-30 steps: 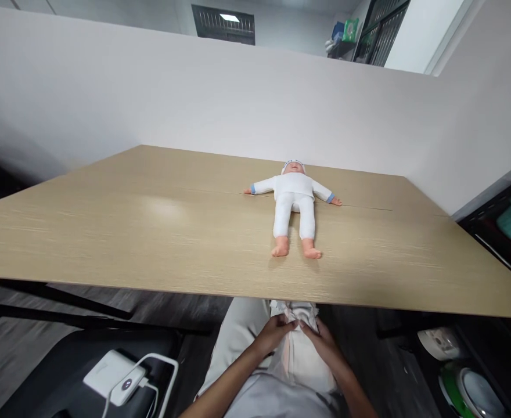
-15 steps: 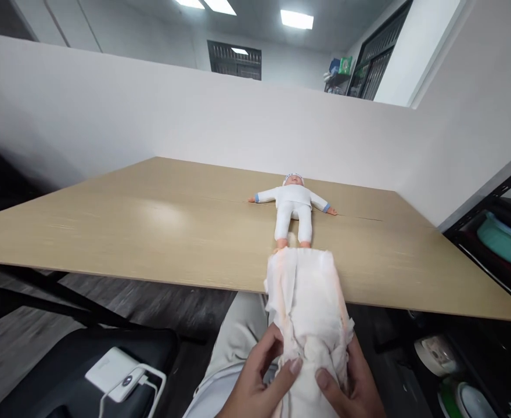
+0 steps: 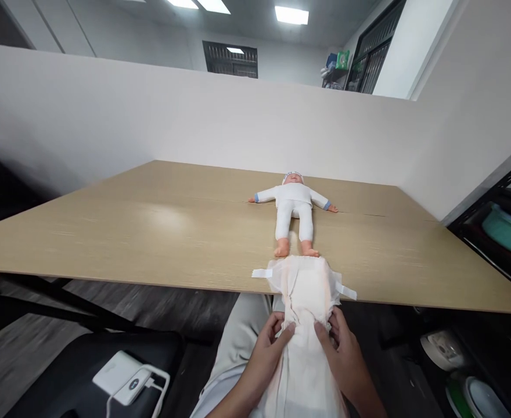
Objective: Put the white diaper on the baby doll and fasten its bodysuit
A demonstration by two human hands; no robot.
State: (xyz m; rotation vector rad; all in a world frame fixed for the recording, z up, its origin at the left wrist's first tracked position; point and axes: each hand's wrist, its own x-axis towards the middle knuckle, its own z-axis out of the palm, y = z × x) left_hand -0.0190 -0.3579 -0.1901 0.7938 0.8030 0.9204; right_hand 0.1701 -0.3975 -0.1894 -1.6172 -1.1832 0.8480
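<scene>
A baby doll [image 3: 294, 210] in white clothes lies on its back on the wooden table [image 3: 151, 232], feet toward me. A white diaper [image 3: 305, 290] stretches from my lap up over the table's near edge, its far end with two side tabs resting just short of the doll's feet. My left hand [image 3: 269, 343] pinches the diaper's left side below the table edge. My right hand [image 3: 342, 351] grips its right side at the same height. Both hands have fingers closed on the fabric.
A white partition wall backs the table. A white power bank [image 3: 122, 377] with a cable lies on a black seat at lower left. Black shelving at right holds a teal container [image 3: 506, 228] and plates [image 3: 468, 395]. My light trousers show under the table.
The diaper, first bunched in my lap, was raised in front of me and has now been lowered so its far end lies open on the table edge with its tabs spread.
</scene>
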